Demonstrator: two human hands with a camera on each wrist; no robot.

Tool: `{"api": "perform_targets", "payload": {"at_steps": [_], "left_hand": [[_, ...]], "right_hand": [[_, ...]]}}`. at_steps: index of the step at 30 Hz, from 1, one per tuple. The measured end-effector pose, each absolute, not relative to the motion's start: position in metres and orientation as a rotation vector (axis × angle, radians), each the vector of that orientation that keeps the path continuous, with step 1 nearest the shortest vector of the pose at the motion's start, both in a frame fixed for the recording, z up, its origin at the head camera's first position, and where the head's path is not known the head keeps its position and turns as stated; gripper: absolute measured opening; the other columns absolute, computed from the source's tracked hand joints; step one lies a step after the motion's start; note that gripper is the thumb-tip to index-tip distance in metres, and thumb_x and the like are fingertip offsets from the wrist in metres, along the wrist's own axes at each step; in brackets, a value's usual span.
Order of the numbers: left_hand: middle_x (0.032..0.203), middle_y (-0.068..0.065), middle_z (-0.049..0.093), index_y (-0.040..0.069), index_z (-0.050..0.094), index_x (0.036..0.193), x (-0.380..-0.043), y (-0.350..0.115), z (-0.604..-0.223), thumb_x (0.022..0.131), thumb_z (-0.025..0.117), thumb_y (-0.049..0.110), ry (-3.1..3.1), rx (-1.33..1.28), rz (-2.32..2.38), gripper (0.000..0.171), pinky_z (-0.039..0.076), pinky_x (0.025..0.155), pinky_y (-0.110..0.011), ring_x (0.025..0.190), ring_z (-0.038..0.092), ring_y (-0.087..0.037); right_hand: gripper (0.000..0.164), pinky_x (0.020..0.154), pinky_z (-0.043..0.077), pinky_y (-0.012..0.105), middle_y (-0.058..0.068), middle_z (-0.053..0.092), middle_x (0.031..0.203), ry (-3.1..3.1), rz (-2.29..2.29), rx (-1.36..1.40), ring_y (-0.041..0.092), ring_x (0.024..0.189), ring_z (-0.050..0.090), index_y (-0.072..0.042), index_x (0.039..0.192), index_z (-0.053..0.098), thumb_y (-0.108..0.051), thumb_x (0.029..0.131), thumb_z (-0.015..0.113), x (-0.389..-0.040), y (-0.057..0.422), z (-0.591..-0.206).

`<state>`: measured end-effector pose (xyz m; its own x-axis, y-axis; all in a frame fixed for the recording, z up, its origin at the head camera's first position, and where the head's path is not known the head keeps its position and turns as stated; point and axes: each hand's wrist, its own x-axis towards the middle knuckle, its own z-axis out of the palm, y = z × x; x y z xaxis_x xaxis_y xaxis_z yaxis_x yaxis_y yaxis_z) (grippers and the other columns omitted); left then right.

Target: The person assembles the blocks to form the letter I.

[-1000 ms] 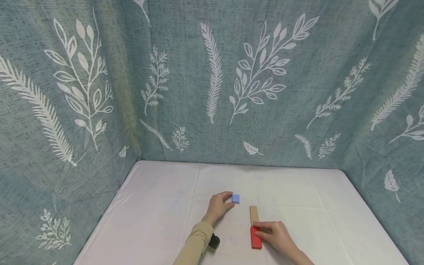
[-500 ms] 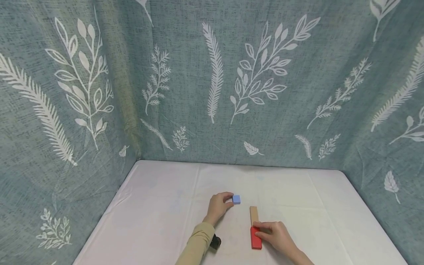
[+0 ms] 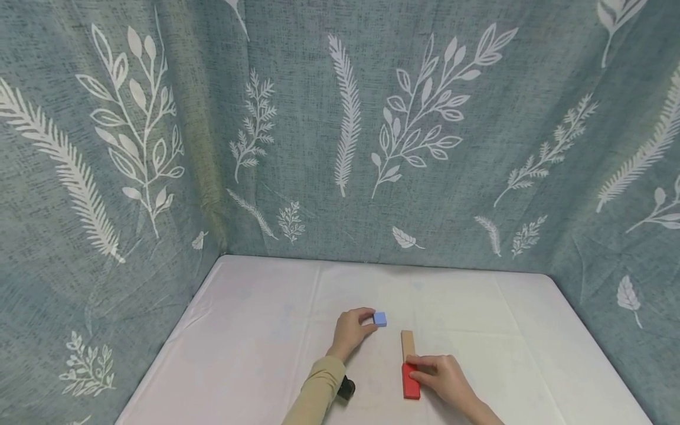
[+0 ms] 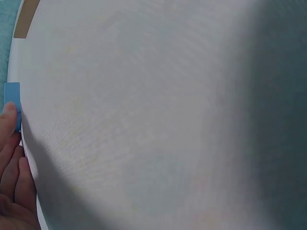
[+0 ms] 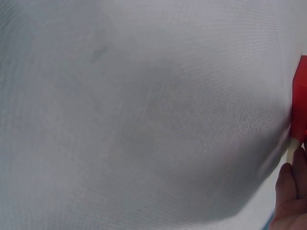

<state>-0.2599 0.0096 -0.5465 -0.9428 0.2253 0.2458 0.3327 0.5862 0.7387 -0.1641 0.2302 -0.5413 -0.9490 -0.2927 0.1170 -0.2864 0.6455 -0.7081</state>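
Between its thumb and fingers, my left hand (image 3: 350, 332) pinches a small blue block (image 3: 380, 319) on the white table. Only the edge of the left wrist view catches this, with the thumb (image 4: 6, 122) against the blue block (image 4: 12, 91). Closer to me, my right hand (image 3: 441, 375) grips a red oblong block (image 3: 411, 388) near its far end. A plain wooden strip (image 3: 408, 344) extends away from the red block in line with it, the fingertips lying where the two meet. The right wrist view shows the red block (image 5: 300, 100) partly cut off.
A black object (image 3: 346, 388), perhaps the wrist camera, sits beside the left sleeve (image 3: 319, 386). White cloth covers the table (image 3: 255, 342). Blue-green curtains (image 3: 297, 118) with white leaf prints surround its back and sides.
My left hand and the blue block have shifted very slightly to the right. My right hand, the red block and the wooden strip look still.
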Motion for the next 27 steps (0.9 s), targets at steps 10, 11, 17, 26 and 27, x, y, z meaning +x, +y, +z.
{"api": "perform_targets", "payload": {"at_steps": [10,11,17,26,27], "left_hand": [[0.104,-0.011,0.073,0.002,0.071,0.104,-0.2593,0.0092,-0.5449,0.075,0.076,0.010,-2.672,-0.466,-1.310,0.030,0.051,0.091,-0.043,0.104,0.066,-0.030],[0.104,-0.011,0.073,0.002,0.071,0.104,-0.2592,0.0091,-0.5448,0.075,0.076,0.010,-2.669,-0.464,-1.314,0.031,0.051,0.091,-0.043,0.104,0.066,-0.030],[0.104,-0.012,0.072,0.002,0.071,0.105,-0.2577,0.0087,-0.5443,0.076,0.076,0.009,-2.663,-0.455,-1.334,0.030,0.052,0.089,-0.043,0.103,0.067,-0.031],[0.104,-0.013,0.072,0.001,0.070,0.104,-0.2571,0.0092,-0.5436,0.076,0.075,0.009,-2.655,-0.451,-1.344,0.030,0.053,0.086,-0.043,0.101,0.067,-0.031],[0.104,-0.013,0.072,0.002,0.070,0.104,-0.2573,0.0091,-0.5437,0.076,0.075,0.009,-2.657,-0.449,-1.353,0.030,0.053,0.086,-0.043,0.101,0.067,-0.031]], "right_hand": [[0.029,0.081,0.058,0.028,0.005,0.073,0.104,2.838,-1.211,-0.504,0.021,0.101,0.069,-0.008,0.106,0.073,-0.022,0.081,0.074,-0.1650,0.2309,-0.5414],[0.029,0.081,0.058,0.028,0.005,0.073,0.104,2.837,-1.212,-0.504,0.022,0.101,0.069,-0.008,0.106,0.073,-0.022,0.081,0.074,-0.1650,0.2309,-0.5413],[0.029,0.082,0.057,0.028,0.004,0.073,0.105,2.832,-1.225,-0.499,0.022,0.102,0.068,-0.009,0.106,0.073,-0.023,0.081,0.074,-0.1652,0.2308,-0.5414],[0.029,0.082,0.057,0.028,0.004,0.073,0.105,2.821,-1.243,-0.502,0.021,0.102,0.068,-0.008,0.106,0.073,-0.024,0.081,0.073,-0.1648,0.2310,-0.5414],[0.029,0.082,0.057,0.028,0.004,0.073,0.105,2.818,-1.246,-0.500,0.021,0.102,0.068,-0.008,0.106,0.073,-0.024,0.081,0.073,-0.1648,0.2311,-0.5415]]}}
